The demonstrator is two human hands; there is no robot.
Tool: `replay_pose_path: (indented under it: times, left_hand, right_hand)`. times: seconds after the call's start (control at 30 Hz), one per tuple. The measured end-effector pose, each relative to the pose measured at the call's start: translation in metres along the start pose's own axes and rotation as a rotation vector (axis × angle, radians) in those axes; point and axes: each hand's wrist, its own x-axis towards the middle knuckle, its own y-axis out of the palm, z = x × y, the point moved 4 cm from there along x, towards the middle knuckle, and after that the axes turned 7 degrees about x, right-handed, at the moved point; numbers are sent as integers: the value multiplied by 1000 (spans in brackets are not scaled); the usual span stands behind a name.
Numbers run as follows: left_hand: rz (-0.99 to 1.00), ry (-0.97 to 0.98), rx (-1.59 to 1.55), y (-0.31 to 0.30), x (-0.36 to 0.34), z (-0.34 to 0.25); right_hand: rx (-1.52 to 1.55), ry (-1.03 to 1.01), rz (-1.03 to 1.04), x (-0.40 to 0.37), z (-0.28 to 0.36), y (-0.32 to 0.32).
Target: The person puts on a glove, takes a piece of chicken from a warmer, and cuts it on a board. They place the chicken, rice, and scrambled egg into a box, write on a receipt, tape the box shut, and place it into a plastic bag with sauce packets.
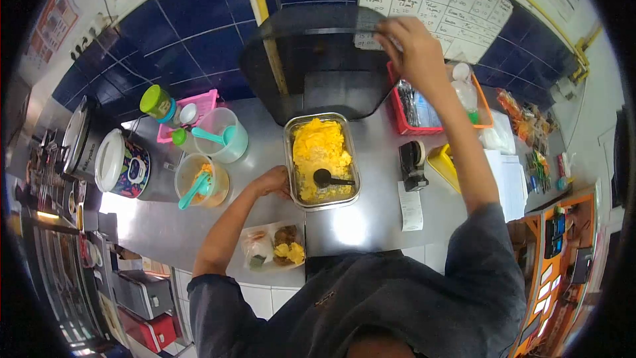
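A rectangular container (289, 152) of soft yellow food (318, 146) that looks like scrambled egg stands on the steel counter. A black scoop (323, 178) lies in the food near its front end. Behind it rises a large dark see-through lid (318, 59), tilted up. My right hand (409, 43) is closed on the lid's upper right edge. My left hand (271, 182) has curled fingers against the container's left rim; the fingertips are partly hidden. Below that hand sits an open meal box (273, 246) with a wrapped white portion, brown pieces and some yellow food.
To the left stand two clear tubs (232, 142) with turquoise scoops, a pink basket (205, 103) and a patterned rice cooker (136, 169). On the right are a red basket (401, 116), a black tape dispenser (414, 169), a receipt (411, 209) and papers (507, 185).
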Motion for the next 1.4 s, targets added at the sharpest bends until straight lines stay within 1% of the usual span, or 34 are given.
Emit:
replay_pose_path:
  times: [0.07, 0.1, 0.17, 0.2, 0.27, 0.3, 0.37, 0.4, 0.47, 0.5, 0.53, 0.57, 0.6, 0.63, 0.67, 0.7, 0.73, 0.8, 0.83, 0.9, 0.93, 0.97, 1.03, 1.07, 1.1, 1.13, 1.17, 1.2, 1.23, 1.27, 1.3, 1.33, 1.37, 1.4]
  left_hand:
    - [159, 145, 240, -5, 33, 26]
    - [175, 140, 244, -1, 27, 18]
    - [244, -224, -164, 7, 2, -2]
    - [247, -232, -156, 10, 8, 7]
    - [253, -69, -223, 18, 27, 23]
    - [254, -69, -218, 21, 25, 18]
    - [214, 31, -179, 25, 19, 2]
    - [218, 29, -178, 22, 29, 9]
    - [134, 220, -32, 9, 59, 25]
    - [20, 480, 623, 13, 2, -45]
    - [26, 477, 615, 0, 19, -29]
    - [102, 462, 129, -20, 46, 2]
    - [172, 426, -359, -29, 60, 23]
    - [174, 413, -374, -22, 42, 19]
    - [25, 223, -372, -20, 8, 6]
    - [-122, 32, -360, -21, -12, 4]
    - [-121, 14, -366, -28, -13, 16]
    - [80, -47, -645, -40, -11, 45]
    - [61, -5, -695, -39, -13, 38]
    - [-53, 2, -665, -35, -22, 18]
    - [-122, -16, -448, -39, -26, 16]
    - [-183, -37, -228, -43, -34, 16]
    - [-521, 36, 34, -55, -74, 7]
    - [-663, 131, 210, -73, -98, 14]
    - [-792, 226, 392, -88, -126, 25]
    - [-942, 313, 145, -82, -161, 30]
    - [-1085, 399, -107, -68, -202, 39]
    - [-1245, 395, -189, -61, -231, 69]
    - [-1404, 388, -271, -53, -258, 109]
    - [-1407, 349, -364, -37, -273, 158]
    - [-1411, 314, -460, -18, -278, 213]
    - [-1339, 224, -555, 5, -269, 272]
    - [-1241, 140, -437, 41, -260, 267]
    - [-1106, 96, -603, 75, -243, 250]
  right_hand:
    - [-24, 17, -9, -19, 31, -21]
    - [-43, 46, -1, -28, 45, -31]
    - [-65, 80, 3, -45, 62, -44]
    - [-23, 84, 24, -53, 68, -48]
    - [17, 87, 41, -68, 84, -56]
    - [42, 74, 70, -75, 92, -58]
    - [61, 62, 99, -90, 106, -63]
    - [82, 57, 146, -100, 112, -65]
    - [109, 58, 202, -120, 116, -64]
    - [96, 32, 275, -136, 116, -59]
    - [83, 3, 349, -151, 114, -52]
    - [86, 3, 359, -164, 110, -45]
    - [70, -51, 372, -178, 107, -36]
    - [60, -100, 388, -195, 105, -27]
    - [73, -95, 400, -212, 100, -18]
    - [92, -108, 437, -230, 96, -7]
    - [114, -119, 474, -248, 93, 4]
    - [145, -129, 497, -279, 94, 19]
    - [144, -128, 534, -292, 96, 25]
    - [175, -111, 594, -322, 100, 37]
    - [173, -103, 570, -334, 104, 42]
    - [176, -75, 592, -344, 105, 49]
    - [204, 5, 606, -360, 113, 60]
    - [226, 3, 605, -367, 117, 68]
    - [215, 58, 593, -376, 121, 73]
    - [203, 116, 587, -385, 126, 75]
    - [190, 220, 639, -387, 135, 77]
    - [202, 226, 646, -382, 153, 79]
    - [401, 451, 630, -376, 169, 82]
    - [596, 676, 606, -370, 185, 86]
    - [659, 711, 717, -363, 203, 94]
    - [720, 744, 827, -357, 222, 102]
    - [835, 817, 838, -352, 237, 111]
    - [949, 892, 851, -348, 252, 118]
